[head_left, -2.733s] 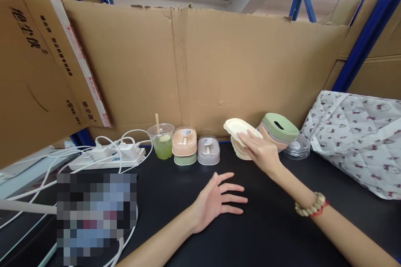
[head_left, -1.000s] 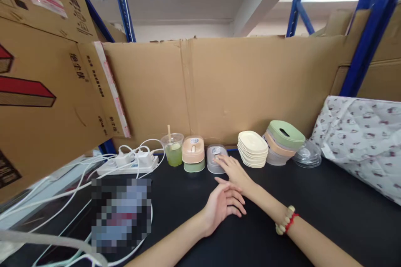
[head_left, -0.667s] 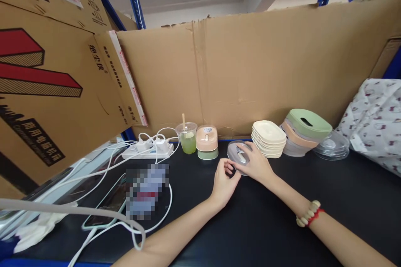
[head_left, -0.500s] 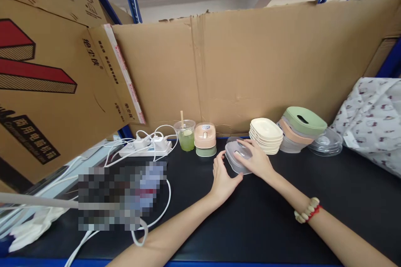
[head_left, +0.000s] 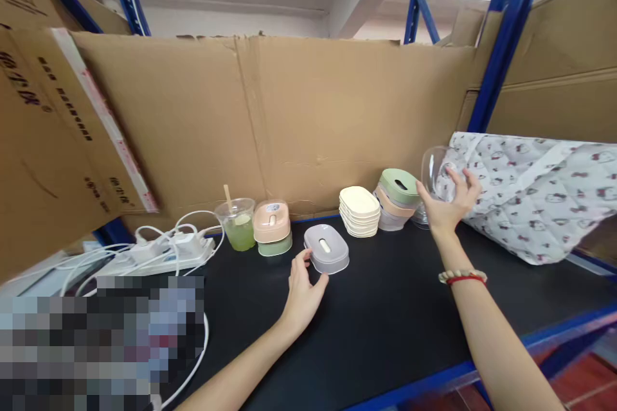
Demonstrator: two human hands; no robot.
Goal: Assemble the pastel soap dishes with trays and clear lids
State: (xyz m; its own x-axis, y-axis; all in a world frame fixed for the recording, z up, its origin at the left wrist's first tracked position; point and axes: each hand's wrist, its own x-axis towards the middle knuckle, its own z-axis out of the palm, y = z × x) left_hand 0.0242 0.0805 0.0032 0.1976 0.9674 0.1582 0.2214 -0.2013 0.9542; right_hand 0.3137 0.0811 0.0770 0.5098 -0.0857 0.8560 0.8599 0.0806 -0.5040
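On the black table sits a grey oval box with a slotted top (head_left: pixel 326 249). My left hand (head_left: pixel 304 286) is at its front left edge, fingers apart, thumb near the rim. Off to the right, my right hand (head_left: pixel 449 199) holds a clear plastic lid (head_left: pixel 435 170) upright, above a stack of clear lids (head_left: pixel 421 217) that it partly hides. Between the hands are a stack of cream trays (head_left: pixel 359 210) and a leaning stack topped by a green piece (head_left: pixel 399 185), with peach and grey pieces under it.
Left of the grey box stand a pink and green box (head_left: pixel 272 225) and a cup of green drink (head_left: pixel 240 228). White cables and a power strip (head_left: pixel 168 257) lie farther left. A patterned quilted bag (head_left: pixel 535 192) rests at the right, before a cardboard wall (head_left: pixel 308 115).
The view has turned right. My right hand has left the grey box and moved right toward the clear lids, with a clear lid in it. My left hand stays by the grey box.
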